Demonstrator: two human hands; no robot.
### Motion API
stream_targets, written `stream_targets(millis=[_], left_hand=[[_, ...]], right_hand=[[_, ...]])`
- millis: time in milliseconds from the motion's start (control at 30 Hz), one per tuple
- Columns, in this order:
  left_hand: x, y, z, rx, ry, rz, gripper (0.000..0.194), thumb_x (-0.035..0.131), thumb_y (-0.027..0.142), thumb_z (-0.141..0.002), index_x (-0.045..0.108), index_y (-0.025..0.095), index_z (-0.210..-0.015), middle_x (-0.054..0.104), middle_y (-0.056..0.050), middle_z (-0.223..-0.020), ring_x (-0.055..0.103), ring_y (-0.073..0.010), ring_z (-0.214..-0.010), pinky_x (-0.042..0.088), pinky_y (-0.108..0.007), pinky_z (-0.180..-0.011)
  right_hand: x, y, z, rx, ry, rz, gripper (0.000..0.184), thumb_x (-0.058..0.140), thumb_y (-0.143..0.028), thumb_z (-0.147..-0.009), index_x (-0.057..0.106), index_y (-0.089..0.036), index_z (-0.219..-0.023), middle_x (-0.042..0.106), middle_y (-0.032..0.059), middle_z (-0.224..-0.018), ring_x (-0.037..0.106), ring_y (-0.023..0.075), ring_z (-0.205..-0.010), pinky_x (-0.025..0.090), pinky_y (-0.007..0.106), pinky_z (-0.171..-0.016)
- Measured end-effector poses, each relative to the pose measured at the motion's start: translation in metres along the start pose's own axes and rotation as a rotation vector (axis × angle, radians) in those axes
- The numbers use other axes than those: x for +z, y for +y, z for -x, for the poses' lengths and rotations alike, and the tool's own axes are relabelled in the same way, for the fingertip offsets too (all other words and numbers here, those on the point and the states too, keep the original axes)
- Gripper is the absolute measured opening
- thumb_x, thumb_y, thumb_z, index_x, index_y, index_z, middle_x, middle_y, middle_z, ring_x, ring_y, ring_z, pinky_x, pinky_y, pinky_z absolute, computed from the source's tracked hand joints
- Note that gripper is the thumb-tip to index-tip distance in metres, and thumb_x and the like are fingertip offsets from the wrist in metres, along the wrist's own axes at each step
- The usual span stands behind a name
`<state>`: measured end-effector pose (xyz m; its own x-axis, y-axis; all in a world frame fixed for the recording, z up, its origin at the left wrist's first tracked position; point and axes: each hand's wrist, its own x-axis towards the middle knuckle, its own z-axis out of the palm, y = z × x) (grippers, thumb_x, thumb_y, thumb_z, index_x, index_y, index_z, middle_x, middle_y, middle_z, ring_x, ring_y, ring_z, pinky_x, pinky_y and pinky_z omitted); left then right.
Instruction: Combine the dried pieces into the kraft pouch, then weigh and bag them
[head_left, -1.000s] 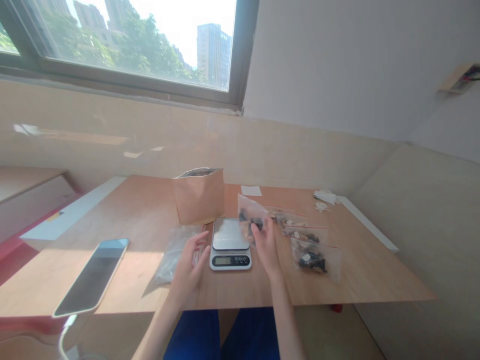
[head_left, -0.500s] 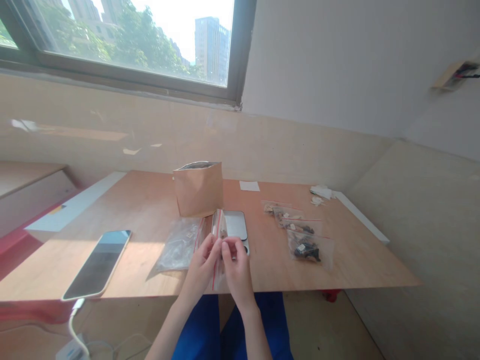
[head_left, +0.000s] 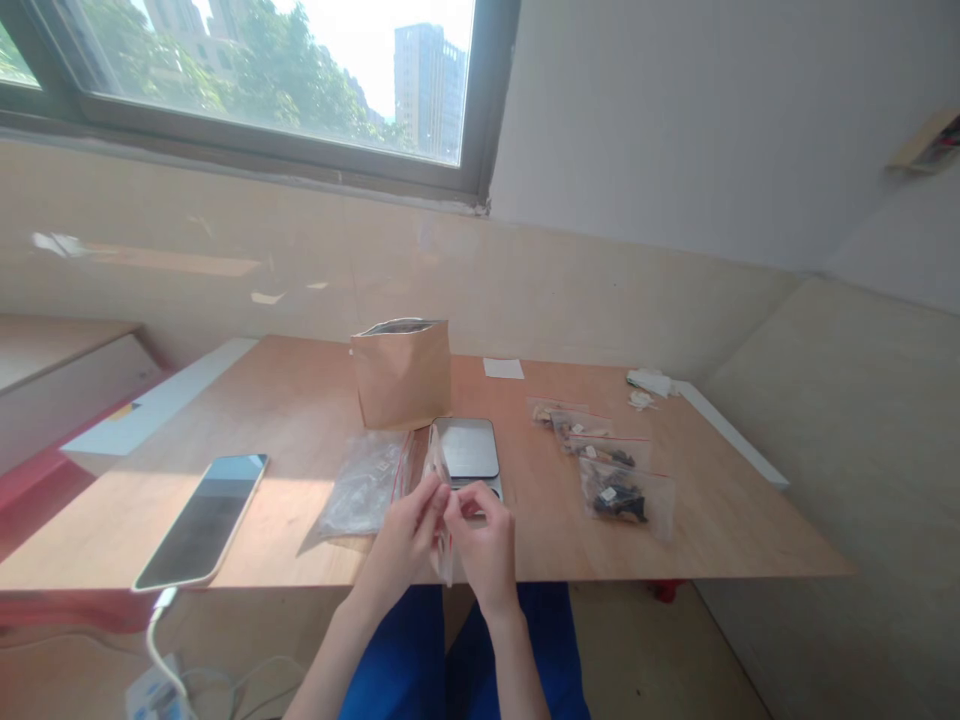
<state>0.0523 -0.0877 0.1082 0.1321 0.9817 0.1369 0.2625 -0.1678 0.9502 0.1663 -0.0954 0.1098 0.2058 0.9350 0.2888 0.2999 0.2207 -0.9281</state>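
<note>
My left hand (head_left: 412, 525) and my right hand (head_left: 484, 540) meet at the table's front, fingertips pinched together on a small clear zip bag (head_left: 437, 455) with a red strip. The bag stands on edge between them, and its contents are mostly hidden by my fingers. Just behind my hands lies a flat kitchen scale (head_left: 466, 450) with a silver plate, its front partly covered by my right hand. To the left, a stack of clear zip bags (head_left: 364, 490) lies flat beside my left hand. A brown paper pouch (head_left: 403, 378) stands upright with its top open behind the scale.
On the right, several filled zip bags (head_left: 619, 498) lie in an overlapping row. A phone (head_left: 202, 525) with a white cable (head_left: 157, 625) rests at the left front edge. White paper (head_left: 503, 369) and a crumpled white item (head_left: 650, 382) lie toward the back.
The small zip bag has turned between my fingers, so its red strip shows less. My right hand has shifted slightly right, its fingers more bent. The view has moved a little.
</note>
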Motion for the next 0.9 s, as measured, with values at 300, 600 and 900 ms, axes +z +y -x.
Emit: stream_targets(millis=[300,600,900], left_hand=[[-0.030,0.006,0.006,-0.117,0.223,0.037,0.041,0.043,0.054,-0.083,0.044,0.021,-0.060,0.047,0.003,-0.052,0.047,-0.0127,-0.053,0.038,-0.024,-0.056],[0.028,-0.024,-0.001,-0.342,0.251,0.957,0.057,0.047,0.064,-0.077,0.060,0.018,-0.109,0.068,-0.008,-0.100,0.063,-0.0230,-0.095,0.049,-0.036,-0.083],[0.029,-0.027,-0.008,-0.265,0.400,0.752,0.061,0.041,0.059,-0.084,0.055,0.015,-0.123,0.060,-0.011,-0.124,0.050,-0.0242,-0.122,0.039,-0.037,-0.102]], right_hand=[[-0.022,0.014,-0.013,0.129,0.322,-0.299,0.032,0.058,-0.047,-0.077,0.049,-0.019,-0.064,0.058,-0.0006,-0.058,0.058,0.0145,-0.060,0.047,0.025,-0.061],[-0.002,0.006,-0.006,0.186,0.078,-0.426,0.031,0.050,-0.049,-0.084,0.051,-0.019,-0.078,0.060,0.0002,-0.067,0.058,0.0129,-0.057,0.049,0.025,-0.055],[-0.030,-0.040,-0.002,-0.078,-0.347,0.018,0.023,0.041,-0.028,-0.092,0.063,-0.022,-0.097,0.067,0.0029,-0.086,0.064,0.0153,-0.080,0.053,0.028,-0.077]])
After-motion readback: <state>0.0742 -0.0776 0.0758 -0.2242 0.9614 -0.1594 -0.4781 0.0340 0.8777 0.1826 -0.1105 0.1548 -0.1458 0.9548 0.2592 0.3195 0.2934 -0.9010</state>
